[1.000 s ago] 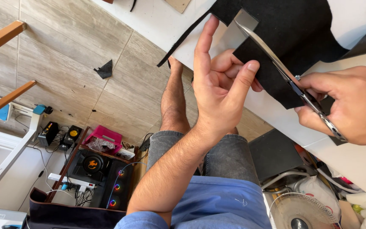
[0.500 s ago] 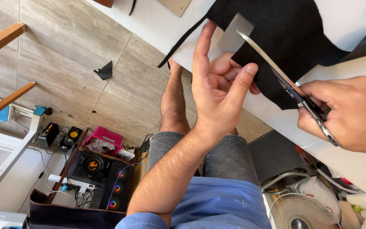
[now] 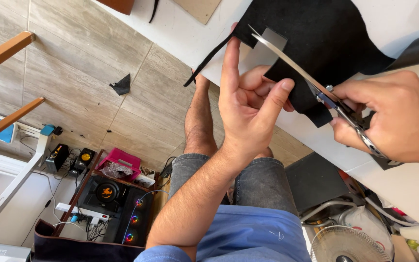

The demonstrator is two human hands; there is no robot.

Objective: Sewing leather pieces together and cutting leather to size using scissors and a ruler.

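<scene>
Over the black fabric [image 3: 326,39], scissors [image 3: 311,85] point upper-left, diagonally.

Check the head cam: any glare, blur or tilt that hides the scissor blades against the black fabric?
Head view: sharp, no motion blur; scissors blades catch bright light and stand out against the black fabric; white table evenly lit, not blown out; frame strongly tilted; right hand cropped at the edge; left hand in soft shade.

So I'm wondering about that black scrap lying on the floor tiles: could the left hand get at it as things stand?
Probably not. The left hand is up at the table edge holding the black fabric, while the scrap lies on the floor well beyond the bare leg, far from the fingers.
</scene>
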